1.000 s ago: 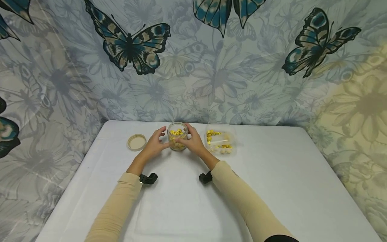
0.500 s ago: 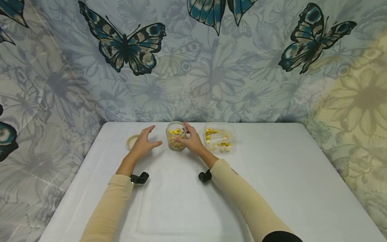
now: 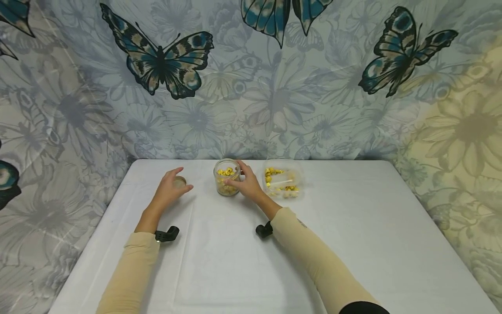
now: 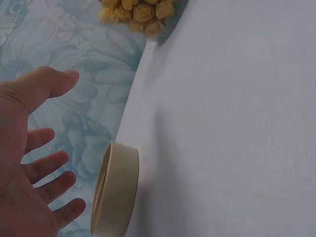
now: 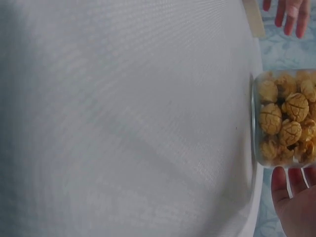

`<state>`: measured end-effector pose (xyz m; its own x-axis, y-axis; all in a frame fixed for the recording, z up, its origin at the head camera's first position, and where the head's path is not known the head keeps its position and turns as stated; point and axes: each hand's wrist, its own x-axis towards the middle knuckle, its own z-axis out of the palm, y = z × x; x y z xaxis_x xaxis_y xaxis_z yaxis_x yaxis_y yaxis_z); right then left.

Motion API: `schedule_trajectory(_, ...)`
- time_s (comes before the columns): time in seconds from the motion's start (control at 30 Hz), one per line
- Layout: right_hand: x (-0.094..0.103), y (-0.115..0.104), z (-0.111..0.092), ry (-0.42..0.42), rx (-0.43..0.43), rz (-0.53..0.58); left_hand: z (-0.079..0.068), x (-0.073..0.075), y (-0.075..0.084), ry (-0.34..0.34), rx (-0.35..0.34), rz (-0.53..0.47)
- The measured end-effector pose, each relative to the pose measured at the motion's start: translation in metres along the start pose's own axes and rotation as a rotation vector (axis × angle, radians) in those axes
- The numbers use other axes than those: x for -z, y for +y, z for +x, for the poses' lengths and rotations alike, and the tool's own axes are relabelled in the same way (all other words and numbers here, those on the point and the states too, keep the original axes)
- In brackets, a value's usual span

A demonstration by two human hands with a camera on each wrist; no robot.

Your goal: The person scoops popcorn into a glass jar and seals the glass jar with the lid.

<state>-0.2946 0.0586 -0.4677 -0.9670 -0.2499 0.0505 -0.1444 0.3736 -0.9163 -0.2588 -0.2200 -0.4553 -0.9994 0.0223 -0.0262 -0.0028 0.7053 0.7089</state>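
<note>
A clear glass jar (image 3: 221, 185) of yellow-brown popcorn (image 5: 290, 118) stands upright and lidless near the table's back edge. My right hand (image 3: 248, 183) holds it from the right side, thumb in front and fingers behind. To the left, my left hand (image 3: 167, 189) hovers over the cream-coloured round lid (image 3: 180, 182), its thumb and fingers spread apart. In the left wrist view the lid (image 4: 121, 190) lies on the table just beyond the fingertips, with a gap between. The hand hides part of the lid in the head view.
Right of the jar sits a clear plastic container (image 3: 300, 179) with some popcorn left inside. A white cloth covers the table (image 3: 235, 261). Behind it hangs a patterned butterfly backdrop (image 3: 274, 100), close to the table's back edge.
My left hand has moved left, away from beside the jar to over the lid. The right hand keeps its hold on the jar, which stays in place.
</note>
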Motion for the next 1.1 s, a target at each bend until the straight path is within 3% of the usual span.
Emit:
schedule_trajectory(0.3, -0.003, 0.000, 0.002, -0.003, 0.007, 0.012, 0.001, 0.020, -0.020, -0.035, 0.096, 0.047)
schedule_trajectory(0.47, -0.003, 0.000, 0.003, -0.007, -0.003, 0.010, 0.002, 0.024, -0.027, -0.061, 0.112, 0.103)
schedule_trajectory(0.93, 0.000, -0.001, 0.001, -0.016, -0.030, -0.010, -0.002, 0.016, -0.034, -0.070, 0.092, 0.237)
schedule_trajectory(1.1, 0.000, 0.000, 0.001, -0.011, -0.017, -0.010, -0.002, 0.013, -0.037, -0.064, 0.091, 0.242)
